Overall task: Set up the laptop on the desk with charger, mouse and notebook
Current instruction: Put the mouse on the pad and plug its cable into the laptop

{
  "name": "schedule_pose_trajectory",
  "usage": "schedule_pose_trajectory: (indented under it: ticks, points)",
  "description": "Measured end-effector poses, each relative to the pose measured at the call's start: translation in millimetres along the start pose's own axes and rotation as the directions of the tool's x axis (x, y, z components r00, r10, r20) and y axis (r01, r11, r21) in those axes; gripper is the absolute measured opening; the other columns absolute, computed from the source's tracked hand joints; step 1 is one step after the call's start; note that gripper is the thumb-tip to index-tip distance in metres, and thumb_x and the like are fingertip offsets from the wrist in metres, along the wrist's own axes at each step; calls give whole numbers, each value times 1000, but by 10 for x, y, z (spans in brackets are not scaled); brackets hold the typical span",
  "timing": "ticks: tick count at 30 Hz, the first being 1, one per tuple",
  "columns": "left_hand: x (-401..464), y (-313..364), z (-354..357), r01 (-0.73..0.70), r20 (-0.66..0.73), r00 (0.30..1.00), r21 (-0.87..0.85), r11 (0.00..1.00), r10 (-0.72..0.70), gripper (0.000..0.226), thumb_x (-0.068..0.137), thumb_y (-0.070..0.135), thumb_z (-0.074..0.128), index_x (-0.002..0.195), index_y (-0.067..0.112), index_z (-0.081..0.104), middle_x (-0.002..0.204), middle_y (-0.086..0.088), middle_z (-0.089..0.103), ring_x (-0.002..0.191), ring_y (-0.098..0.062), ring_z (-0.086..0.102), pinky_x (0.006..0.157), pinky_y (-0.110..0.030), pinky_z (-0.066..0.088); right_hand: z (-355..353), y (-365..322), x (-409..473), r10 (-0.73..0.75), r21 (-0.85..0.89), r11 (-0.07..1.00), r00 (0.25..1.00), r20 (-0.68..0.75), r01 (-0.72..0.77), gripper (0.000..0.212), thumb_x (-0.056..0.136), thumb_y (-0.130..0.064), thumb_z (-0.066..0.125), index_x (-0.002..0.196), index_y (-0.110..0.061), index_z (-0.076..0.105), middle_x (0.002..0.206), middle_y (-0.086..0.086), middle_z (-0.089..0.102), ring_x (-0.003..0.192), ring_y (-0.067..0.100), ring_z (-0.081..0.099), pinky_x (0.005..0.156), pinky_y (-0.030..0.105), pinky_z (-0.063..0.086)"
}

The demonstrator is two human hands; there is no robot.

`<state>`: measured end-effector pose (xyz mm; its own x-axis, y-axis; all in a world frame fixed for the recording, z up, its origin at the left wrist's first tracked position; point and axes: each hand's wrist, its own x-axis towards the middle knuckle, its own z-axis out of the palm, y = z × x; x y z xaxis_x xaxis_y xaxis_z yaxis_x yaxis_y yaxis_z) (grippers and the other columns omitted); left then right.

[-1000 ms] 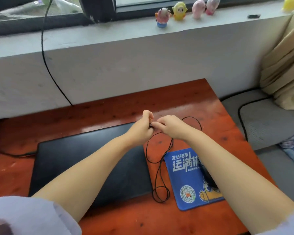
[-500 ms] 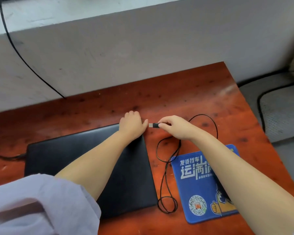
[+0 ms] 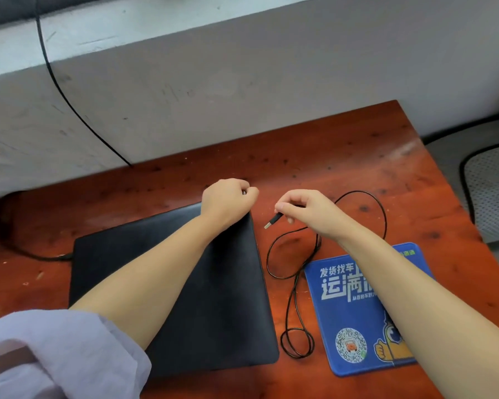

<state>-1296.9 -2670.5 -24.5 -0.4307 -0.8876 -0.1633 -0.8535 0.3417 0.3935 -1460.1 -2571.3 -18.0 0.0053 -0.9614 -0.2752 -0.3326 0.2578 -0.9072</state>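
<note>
A closed black laptop [image 3: 170, 283] lies on the red-brown wooden desk [image 3: 329, 156]. My left hand [image 3: 228, 200] sits on its far right corner, fingers curled over the back edge. My right hand [image 3: 306, 211] pinches the black USB plug [image 3: 272, 220] of the mouse cable, its metal tip angled down toward the laptop's right side, a short gap away. The thin cable [image 3: 288, 254] loops across the desk to the blue mouse pad [image 3: 352, 312]. My right forearm hides the mouse. A dark charger cable [image 3: 41, 256] meets the laptop's left edge.
A grey wall rises just behind the desk, with a black cable [image 3: 69, 102] running down it. A grey cushioned seat [image 3: 490, 191] with a black cord sits off the desk's right edge. My pale sleeve fills the lower left corner.
My left hand went from lying flat on the laptop corner to curled fingers. My right hand drew the USB plug back from the laptop's edge and tilted its tip downward.
</note>
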Motion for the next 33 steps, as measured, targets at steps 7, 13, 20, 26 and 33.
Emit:
schedule_pose_trajectory:
  ticks: [7,13,20,26,33]
  points:
    - [-160,52,-358,-18,-79,997,-102,995,10,31,73,34,37,51,13,38,46,0,32,47,-15,32,48,-29,26,32,-310,-153,-85,280,959,989,124,48,17,92,-21,54,98,-22,70,75,-3,73,58,4,46,57,11,40]
    - [-194,52,-477,-12,-112,994,-129,992,-3,35,70,33,35,60,4,51,56,-6,42,56,-16,40,56,-32,35,81,-359,-245,-72,320,947,985,156,19,16,88,-14,57,93,-24,68,75,-4,73,70,19,52,66,22,40]
    - [-226,51,-539,-23,-109,994,-151,988,7,32,70,30,36,58,4,51,54,-3,42,54,-13,39,55,-30,33,146,-357,-241,-104,269,960,990,93,75,5,86,-25,64,81,-24,63,77,-16,65,71,-8,56,75,20,39]
    - [-232,54,-550,-9,-122,992,-165,986,-11,31,68,28,37,58,5,54,47,1,40,51,-11,38,55,-29,33,119,-400,-169,-138,146,981,989,53,129,17,87,-14,62,101,-17,70,88,-9,71,76,-10,61,70,2,43]
    - [-238,70,-555,-4,-114,993,-177,984,-16,30,69,29,37,55,7,53,45,2,40,51,-12,40,55,-28,34,125,-499,-136,-127,40,991,988,87,124,15,86,-19,63,95,-25,72,92,-1,75,83,-2,65,76,8,47]
